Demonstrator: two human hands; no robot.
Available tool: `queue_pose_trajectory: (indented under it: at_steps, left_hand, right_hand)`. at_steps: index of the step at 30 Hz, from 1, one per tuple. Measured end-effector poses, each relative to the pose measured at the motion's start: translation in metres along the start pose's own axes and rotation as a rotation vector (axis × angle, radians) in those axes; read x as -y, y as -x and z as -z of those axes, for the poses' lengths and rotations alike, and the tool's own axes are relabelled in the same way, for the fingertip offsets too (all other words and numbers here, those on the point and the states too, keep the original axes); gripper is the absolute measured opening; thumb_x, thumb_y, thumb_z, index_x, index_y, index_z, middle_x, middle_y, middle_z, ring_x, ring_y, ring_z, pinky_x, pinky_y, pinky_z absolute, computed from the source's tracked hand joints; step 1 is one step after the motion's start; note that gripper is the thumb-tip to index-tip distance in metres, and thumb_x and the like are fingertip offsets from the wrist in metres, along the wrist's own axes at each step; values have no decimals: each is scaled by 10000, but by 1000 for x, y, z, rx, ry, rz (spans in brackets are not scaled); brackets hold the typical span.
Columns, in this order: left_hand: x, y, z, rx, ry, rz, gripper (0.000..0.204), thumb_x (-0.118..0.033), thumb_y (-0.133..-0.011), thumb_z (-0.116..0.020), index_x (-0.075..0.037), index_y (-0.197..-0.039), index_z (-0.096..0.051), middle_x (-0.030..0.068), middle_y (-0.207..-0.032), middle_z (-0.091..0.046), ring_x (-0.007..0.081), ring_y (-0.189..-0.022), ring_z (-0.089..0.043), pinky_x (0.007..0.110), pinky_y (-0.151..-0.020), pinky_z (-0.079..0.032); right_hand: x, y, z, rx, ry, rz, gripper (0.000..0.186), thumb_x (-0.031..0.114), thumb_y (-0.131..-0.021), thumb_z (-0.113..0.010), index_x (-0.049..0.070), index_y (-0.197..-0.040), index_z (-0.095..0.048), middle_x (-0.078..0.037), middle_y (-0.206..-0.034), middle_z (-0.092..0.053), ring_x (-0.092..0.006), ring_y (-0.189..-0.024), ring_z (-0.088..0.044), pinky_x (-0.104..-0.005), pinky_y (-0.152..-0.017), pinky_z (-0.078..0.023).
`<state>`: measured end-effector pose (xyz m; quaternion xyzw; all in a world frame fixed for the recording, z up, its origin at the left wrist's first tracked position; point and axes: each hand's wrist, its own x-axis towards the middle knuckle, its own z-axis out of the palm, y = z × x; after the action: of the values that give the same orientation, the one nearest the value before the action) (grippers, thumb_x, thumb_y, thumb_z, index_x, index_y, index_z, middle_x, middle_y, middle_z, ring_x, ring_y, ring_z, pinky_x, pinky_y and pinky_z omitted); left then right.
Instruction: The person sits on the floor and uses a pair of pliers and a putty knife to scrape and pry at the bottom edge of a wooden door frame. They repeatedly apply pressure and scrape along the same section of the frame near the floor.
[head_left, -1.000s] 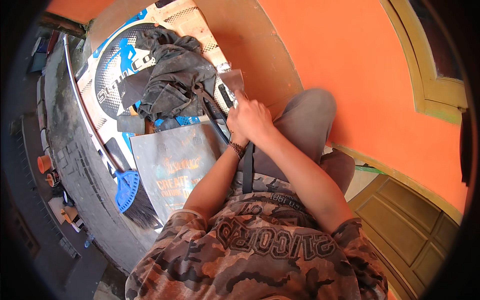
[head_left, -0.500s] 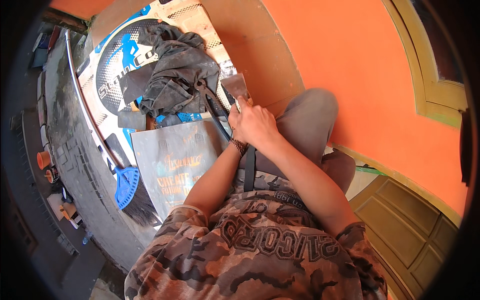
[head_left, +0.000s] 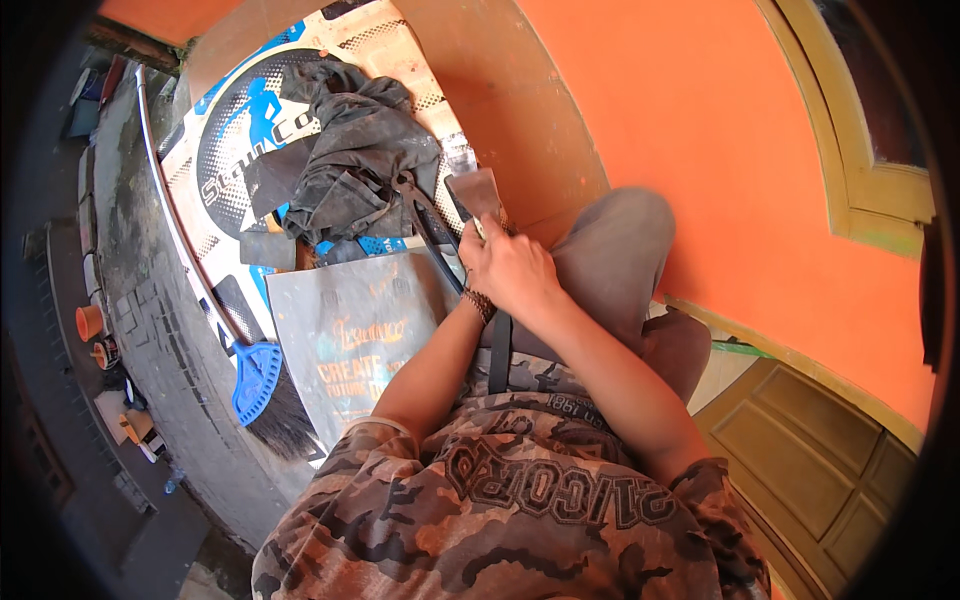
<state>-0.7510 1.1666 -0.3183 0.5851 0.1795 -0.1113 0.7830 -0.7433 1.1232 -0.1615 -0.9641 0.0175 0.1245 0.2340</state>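
My two hands are clasped together just above my knee. My left hand (head_left: 487,262), with a beaded band at the wrist, and my right hand (head_left: 532,283) both close around the handle of a flat metal scraper (head_left: 477,192). Its wide blade points up and away from me, toward the tan wall. The handle is hidden inside my fingers. A dark long-handled pincer tool (head_left: 425,222) leans just left of the blade, against a grey printed bag (head_left: 350,340).
A heap of dark cloth (head_left: 350,170) lies on a round blue-and-white printed board (head_left: 225,150). A blue-headed brush (head_left: 260,385) rests on the grey concrete ledge (head_left: 150,300). An orange wall (head_left: 720,150) and a wooden door (head_left: 810,450) are to the right.
My clasped hands and the scraper have shifted slightly down and to the right in view, and more of the blade shows above my fingers.
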Motion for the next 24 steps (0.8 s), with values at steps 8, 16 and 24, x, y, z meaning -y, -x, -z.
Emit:
queue_pose_trajectory:
  at_steps: [8,16,24]
  left_hand:
    - [-37,12,-14,-45,134,9,24,-67,-916,-522,-44,-916,-515,16,-789,-584,96,-675,-545,267,-557,-467]
    - [1,-1,-4,-46,93,-4,271,-255,-973,-381,-38,-971,-544,47,-803,-605,136,-724,-583,318,-607,-496]
    - [-22,8,-10,-117,36,-26,115,-112,-956,-509,-1,-944,-535,17,-800,-604,86,-690,-540,253,-576,-463]
  right_hand:
    - [-7,-2,11,86,-55,-67,461,204,-838,-483,10,-1253,-520,-309,-854,-632,-464,-830,-627,-537,-791,-491]
    - [-7,4,20,114,-82,-120,418,244,-892,-457,42,-1249,-535,-313,-901,-627,-473,-875,-610,-546,-805,-478]
    - [1,-3,29,151,-72,-153,436,211,-861,-492,50,-1265,-524,-320,-887,-624,-477,-871,-612,-530,-812,-486]
